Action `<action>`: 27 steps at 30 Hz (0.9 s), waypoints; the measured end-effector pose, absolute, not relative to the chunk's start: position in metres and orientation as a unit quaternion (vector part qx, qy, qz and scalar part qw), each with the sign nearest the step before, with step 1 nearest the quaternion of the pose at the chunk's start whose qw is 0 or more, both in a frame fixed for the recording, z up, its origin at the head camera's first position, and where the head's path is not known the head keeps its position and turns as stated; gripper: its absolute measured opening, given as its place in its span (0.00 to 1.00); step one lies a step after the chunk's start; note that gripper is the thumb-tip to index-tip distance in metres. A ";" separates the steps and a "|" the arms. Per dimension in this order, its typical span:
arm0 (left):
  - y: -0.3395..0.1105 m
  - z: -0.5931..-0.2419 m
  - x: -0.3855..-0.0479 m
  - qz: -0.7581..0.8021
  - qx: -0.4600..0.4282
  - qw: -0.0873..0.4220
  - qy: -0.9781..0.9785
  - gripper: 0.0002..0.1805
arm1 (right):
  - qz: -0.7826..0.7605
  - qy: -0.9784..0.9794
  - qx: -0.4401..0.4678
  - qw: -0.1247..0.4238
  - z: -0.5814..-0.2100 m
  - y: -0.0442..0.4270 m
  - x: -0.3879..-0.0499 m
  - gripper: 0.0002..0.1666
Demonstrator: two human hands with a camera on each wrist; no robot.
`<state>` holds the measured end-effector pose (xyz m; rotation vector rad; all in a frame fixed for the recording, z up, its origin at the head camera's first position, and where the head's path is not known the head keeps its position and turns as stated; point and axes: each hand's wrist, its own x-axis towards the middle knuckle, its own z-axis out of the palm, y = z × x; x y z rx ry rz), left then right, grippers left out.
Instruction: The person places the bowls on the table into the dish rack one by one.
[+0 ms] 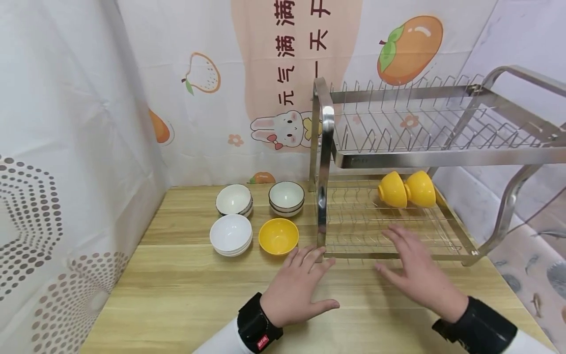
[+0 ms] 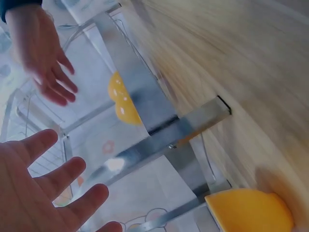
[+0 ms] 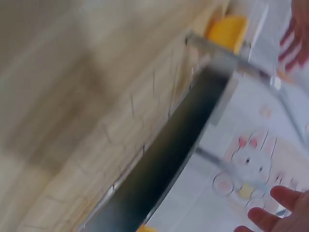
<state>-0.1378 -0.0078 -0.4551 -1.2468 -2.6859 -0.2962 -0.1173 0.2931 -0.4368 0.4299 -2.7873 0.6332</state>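
My left hand [image 1: 294, 290] hovers palm down over the table, fingers spread, just in front of a yellow bowl [image 1: 278, 237] and the rack's front left foot. Nothing is in it. My right hand [image 1: 417, 270], also holding nothing, reaches with extended fingers over the front edge of the metal dish rack [image 1: 398, 255]. Two yellow bowls [image 1: 407, 190] stand on their sides, one against the other, at the back of the rack's lower tier. In the left wrist view the single yellow bowl [image 2: 251, 210] appears below the rack's leg.
Left of the rack are white bowls [image 1: 231, 235] in a stack, dark-rimmed bowls [image 1: 234, 200] behind them, and another dark-rimmed stack [image 1: 286, 197]. The rack's upper tier [image 1: 438, 123] overhangs the lower one. A printed curtain [image 1: 199, 123] hangs behind the wooden table [image 1: 185, 295].
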 end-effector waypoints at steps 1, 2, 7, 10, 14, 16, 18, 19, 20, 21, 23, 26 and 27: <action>-0.009 -0.456 -0.137 -0.101 -0.417 0.084 -0.899 0.45 | 0.200 -0.957 0.158 0.135 -0.440 0.289 -0.112 0.48; -0.009 -0.456 -0.137 -0.102 -0.417 0.085 -0.899 0.45 | 0.187 -0.957 0.168 0.143 -0.443 0.286 -0.107 0.47; -0.012 -0.457 -0.134 -0.111 -0.415 0.082 -0.899 0.45 | 0.152 -0.956 0.195 0.157 -0.452 0.276 -0.094 0.47; -0.015 -0.457 -0.135 -0.109 -0.406 0.076 -0.904 0.44 | 0.147 -0.953 0.204 0.167 -0.453 0.274 -0.090 0.48; -0.023 -0.463 -0.150 -0.106 -0.383 0.080 -0.914 0.40 | 0.148 -0.951 0.209 0.172 -0.452 0.274 -0.087 0.48; -0.030 -0.469 -0.163 -0.102 -0.361 0.091 -0.922 0.37 | 0.147 -0.951 0.210 0.174 -0.452 0.274 -0.086 0.48; -0.037 -0.474 -0.176 -0.098 -0.334 0.100 -0.932 0.35 | 0.145 -0.950 0.212 0.176 -0.452 0.275 -0.086 0.47; -0.040 -0.475 -0.182 -0.095 -0.321 0.099 -0.937 0.34 | 0.144 -0.950 0.213 0.178 -0.452 0.276 -0.086 0.47; -0.043 -0.477 -0.186 -0.093 -0.308 0.096 -0.942 0.33 | 0.143 -0.949 0.214 0.180 -0.452 0.276 -0.087 0.47; -0.045 -0.479 -0.190 -0.092 -0.297 0.091 -0.946 0.32 | 0.142 -0.949 0.215 0.183 -0.452 0.277 -0.087 0.47; -0.049 -0.480 -0.196 -0.094 -0.283 0.073 -0.952 0.30 | 0.140 -0.948 0.218 0.186 -0.452 0.278 -0.087 0.47; -0.051 -0.481 -0.200 -0.089 -0.276 0.048 -0.956 0.25 | 0.136 -0.948 0.217 0.190 -0.452 0.279 -0.087 0.46; -0.051 -0.482 -0.200 -0.083 -0.277 0.044 -0.956 0.24 | 0.135 -0.948 0.216 0.191 -0.452 0.279 -0.086 0.46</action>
